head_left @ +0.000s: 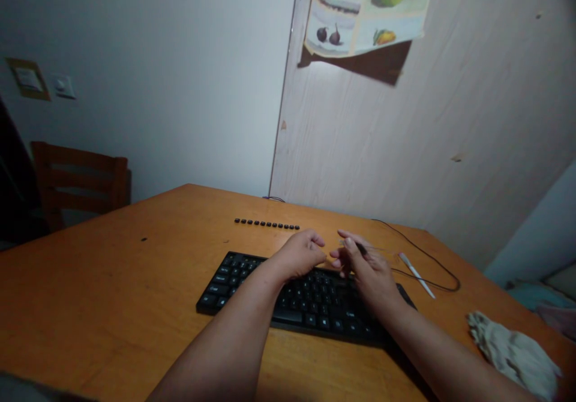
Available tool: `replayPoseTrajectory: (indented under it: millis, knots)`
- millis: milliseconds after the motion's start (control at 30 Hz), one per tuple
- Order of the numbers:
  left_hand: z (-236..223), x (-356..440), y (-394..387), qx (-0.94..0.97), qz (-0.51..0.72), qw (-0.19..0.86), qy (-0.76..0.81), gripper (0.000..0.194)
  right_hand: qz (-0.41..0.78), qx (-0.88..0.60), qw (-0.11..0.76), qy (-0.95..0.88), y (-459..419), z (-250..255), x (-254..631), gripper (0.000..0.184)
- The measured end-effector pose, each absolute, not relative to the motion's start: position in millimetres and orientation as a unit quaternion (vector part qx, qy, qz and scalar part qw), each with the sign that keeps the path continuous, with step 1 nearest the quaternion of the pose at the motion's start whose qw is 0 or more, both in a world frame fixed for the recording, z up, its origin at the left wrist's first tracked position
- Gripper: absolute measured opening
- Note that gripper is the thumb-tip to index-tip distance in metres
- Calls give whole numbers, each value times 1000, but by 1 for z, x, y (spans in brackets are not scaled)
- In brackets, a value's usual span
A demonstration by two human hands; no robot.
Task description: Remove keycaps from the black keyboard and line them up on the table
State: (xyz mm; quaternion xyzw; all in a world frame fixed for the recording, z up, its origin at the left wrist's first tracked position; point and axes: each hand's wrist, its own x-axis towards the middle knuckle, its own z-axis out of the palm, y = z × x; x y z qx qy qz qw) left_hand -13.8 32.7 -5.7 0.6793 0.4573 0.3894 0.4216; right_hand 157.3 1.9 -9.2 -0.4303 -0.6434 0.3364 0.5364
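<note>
A black keyboard [288,317] lies on the wooden table in front of me, partly covered by my forearms. Above its upper middle is my left hand [300,254], loosely curled, thumb and fingers apart, with nothing visible between them. Close by on the right, my right hand [369,270] grips a small tool with a dark handle [360,248] and thin wires pointing right; it looks like a wire keycap puller, though blurred. Beyond the keyboard, several black keycaps [269,225] stand in a straight row.
A white pen-like brush [417,276] and a black cable [443,264] lie right of the keyboard. A crumpled pale cloth [513,351] is at the right edge. One small dark piece [144,239] sits far left. A wooden chair [81,180] stands beyond the table [112,306].
</note>
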Motion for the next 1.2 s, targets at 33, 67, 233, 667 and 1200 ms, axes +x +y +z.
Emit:
replayPoseTrajectory:
  millis: [33, 67, 233, 667, 1200]
  knots:
    - [-5, -14, 33, 667, 397, 433, 458, 32, 306, -426, 527, -668, 4, -12, 159, 45]
    - [-5, -15, 33, 655, 406, 446, 456, 32, 267, -424, 510, -699, 7, -14, 161, 41]
    - [-7, -15, 34, 597, 437, 525, 421, 33, 69, -431, 394, -809, 19, -21, 164, 25]
    - [-16, -27, 51, 681, 350, 270, 584, 16, 81, -498, 243, -828, 69, -7, 167, 22]
    - [-10, -44, 43, 709, 140, 140, 677, 21, 75, -562, 176, -805, 177, -32, 131, 17]
